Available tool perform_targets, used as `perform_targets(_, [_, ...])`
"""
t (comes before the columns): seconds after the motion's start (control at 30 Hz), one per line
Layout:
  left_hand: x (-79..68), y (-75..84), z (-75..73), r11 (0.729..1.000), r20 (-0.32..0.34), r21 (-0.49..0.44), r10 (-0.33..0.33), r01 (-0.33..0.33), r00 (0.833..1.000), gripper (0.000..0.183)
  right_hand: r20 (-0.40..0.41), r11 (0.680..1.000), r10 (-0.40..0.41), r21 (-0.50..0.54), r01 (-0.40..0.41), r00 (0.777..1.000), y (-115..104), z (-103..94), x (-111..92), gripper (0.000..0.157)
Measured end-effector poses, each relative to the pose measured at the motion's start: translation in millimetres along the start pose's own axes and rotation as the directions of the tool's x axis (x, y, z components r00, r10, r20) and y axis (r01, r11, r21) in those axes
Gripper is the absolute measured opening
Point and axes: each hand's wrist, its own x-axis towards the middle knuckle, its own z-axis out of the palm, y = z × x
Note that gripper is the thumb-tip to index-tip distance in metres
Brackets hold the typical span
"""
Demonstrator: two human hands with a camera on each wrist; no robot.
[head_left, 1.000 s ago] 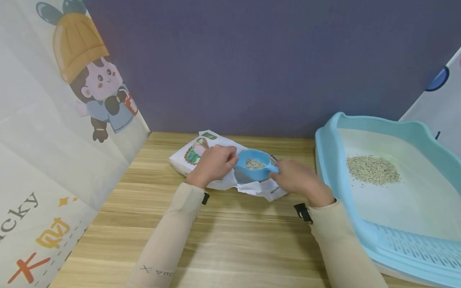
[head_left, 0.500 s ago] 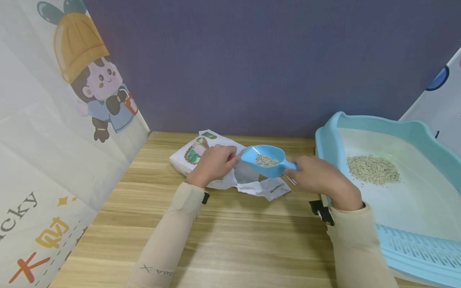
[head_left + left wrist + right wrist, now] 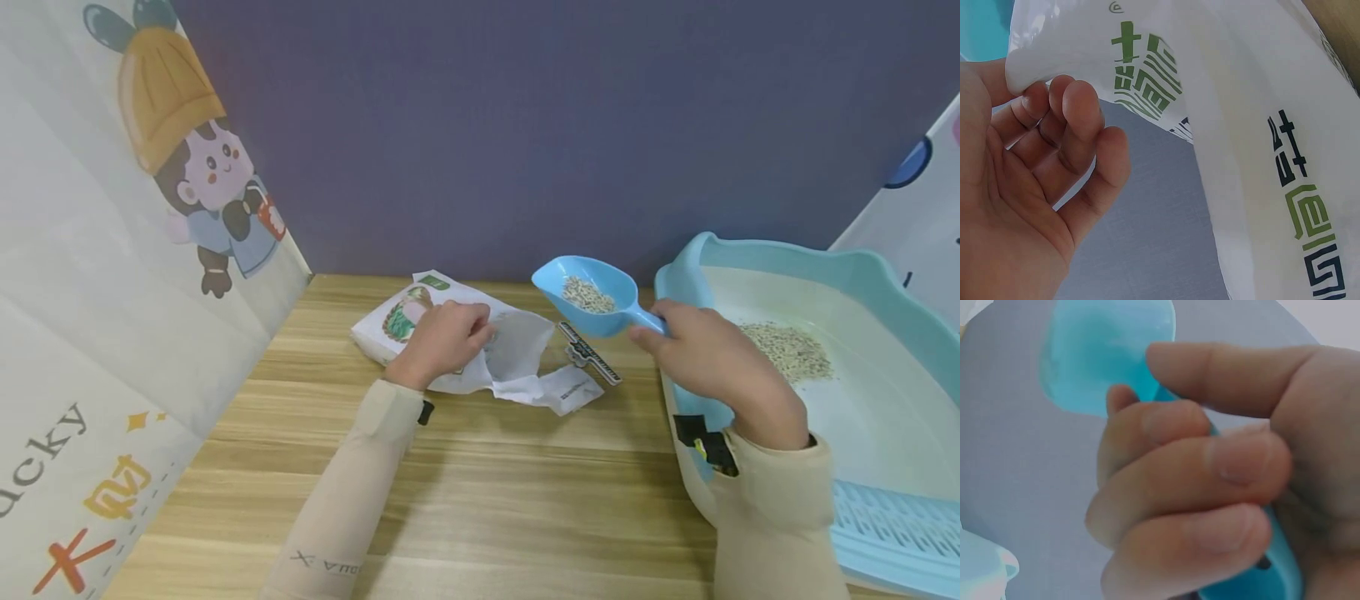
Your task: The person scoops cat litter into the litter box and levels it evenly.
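My right hand [image 3: 712, 354] grips the handle of a blue scoop [image 3: 626, 304] above the table. Pale pellets [image 3: 588, 294], like cat litter, lie in its bowl. Fingers [image 3: 1179, 462] curl round the handle in the right wrist view, the thumb lying along it. A white printed bag [image 3: 517, 342] lies on its side, its torn mouth facing right. At its upper edge my left hand [image 3: 446, 337] pinches the plastic. The left wrist view shows that hand [image 3: 1035, 175] with bent fingers at the bag's edge [image 3: 1091, 56].
A light-blue litter tray [image 3: 678, 292] stands at the right, with a pile of pellets [image 3: 787, 352] on its floor. Beside the bag's mouth lies a black-and-white clip [image 3: 588, 354]. A dark panel [image 3: 480, 142] rises behind the wooden table [image 3: 480, 500].
My right hand has lifted the scoop of pellets out of the bag's mouth and moved it up and right. The clip has come into fuller view. My left hand stays at the bag.
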Motion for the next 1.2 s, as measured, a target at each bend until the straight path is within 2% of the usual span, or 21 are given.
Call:
perform_targets(0.27, [-8.0,-3.1,-2.4,1.0,0.005,0.003,0.019,-0.019,1.0,0.038,-0.052,0.996,0.072,0.053,-0.07,0.996,-9,0.3,-11,0.038])
perform_targets(0.47, [-13.8,-4.5,-5.1,0.999,0.003,-0.008,0.036,-0.036,0.999,0.038,-0.088,0.995,0.088,0.057,-0.083,0.992,-15,2.5,-18,0.042])
perform_targets(1.2, [-35.0,-7.9,-14.1,0.997,0.039,-0.013,0.081,-0.08,0.996,0.037,-0.094,0.987,0.153,0.055,-0.148,0.984,-34,16.6,-45,0.042])
